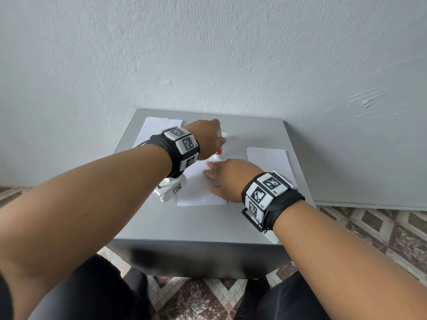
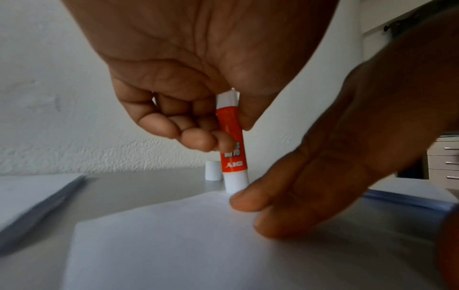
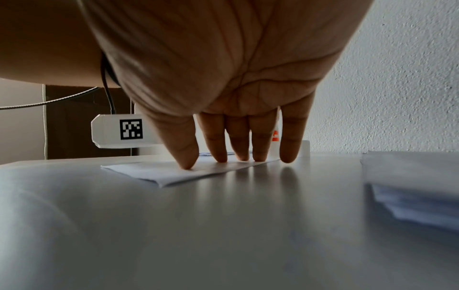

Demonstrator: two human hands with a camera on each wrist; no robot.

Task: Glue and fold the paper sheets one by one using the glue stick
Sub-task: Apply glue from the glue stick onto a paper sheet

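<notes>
The sheet [image 1: 198, 188] lies flat at the centre of the frame in the head view, on the grey table [image 1: 254, 225]. The glue stick [image 2: 232, 149] stands upside down, its white end on or just above the sheet's far edge; its cap [image 2: 213, 170] is off and stands on the table just behind. So gluing looks to be at its start or under way on this sheet, and the fold is not yet made. A stack [image 1: 269, 161] sits at right of centre and another pile [image 1: 159, 128] at upper left of the table; which is done and which is waiting I cannot tell, though in the right wrist view the near sheet shows a doubled edge, so it may already be folded once.

The left hand [image 2: 188, 94] reaches forward, fingers and thumb curled round the stick's barrel, holding it near upright. The right hand [image 1: 227, 179] lies spread with straight fingers [image 3: 218, 145], tips pressing the sheet down beside the stick; the little finger rests off the paper on the table.
</notes>
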